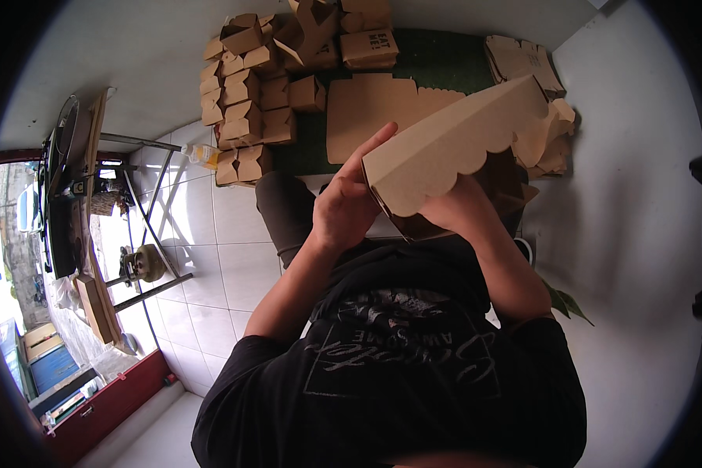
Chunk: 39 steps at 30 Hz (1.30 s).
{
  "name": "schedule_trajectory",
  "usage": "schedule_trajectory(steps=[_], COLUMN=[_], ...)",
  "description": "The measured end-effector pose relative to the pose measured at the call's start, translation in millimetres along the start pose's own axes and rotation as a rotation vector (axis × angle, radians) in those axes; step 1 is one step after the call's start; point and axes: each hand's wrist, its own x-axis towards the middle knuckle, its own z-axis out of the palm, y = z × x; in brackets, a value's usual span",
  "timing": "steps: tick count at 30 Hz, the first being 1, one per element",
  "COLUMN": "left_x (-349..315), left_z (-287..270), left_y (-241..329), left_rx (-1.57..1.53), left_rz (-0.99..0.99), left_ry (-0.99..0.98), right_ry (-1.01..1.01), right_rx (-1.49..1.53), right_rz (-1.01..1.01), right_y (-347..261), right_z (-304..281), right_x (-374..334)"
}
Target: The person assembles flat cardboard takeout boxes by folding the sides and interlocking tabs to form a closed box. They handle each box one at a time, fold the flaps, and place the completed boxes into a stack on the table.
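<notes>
Tilted in front of my body is a brown cardboard box (444, 152) with a scalloped flap, partly folded up and raised toward the right. My left hand (345, 204) is against its left end, with the index finger stretched up along the edge and the other fingers curled at the side. My right hand (460, 207) reaches into the box under the scalloped flap, which hides its fingers. Just beyond the box, a flat unfolded cardboard blank (355, 117) lies on the green mat (437, 58).
Stacked small folded boxes (242, 101) fill the mat's left side. A printed carton stack (369, 51) stands at the back. Flat cardboard pieces (522, 58) lie back right. A bottle with yellow contents (201, 154) is beside the mat. A metal frame (152, 195) stands left.
</notes>
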Motion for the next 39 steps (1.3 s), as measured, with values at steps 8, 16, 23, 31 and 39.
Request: schedule_trajectory(steps=[8,16,23,31,39], left_x=[2,0,-3,0,8], left_z=[6,5,-2,2,6], left_y=[8,5,0,-12,-14], left_rx=[-0.02,-0.024,-0.009,0.078,0.407], left_rz=[-0.026,-0.053,0.048,0.183,0.307], left_ry=[-0.043,-0.028,-0.094,-0.045,0.21], right_ry=[-0.044,-0.027,-0.013,0.139,0.04], right_rx=[-0.013,0.051,-0.048,-0.012,0.226], right_rz=[-0.039,-0.112,-0.133,-0.151,-0.081], right_y=[13,29,21,-2,10], right_z=[-3,-4,-10,-17,-18], right_x=[-3,-7,2,4,13])
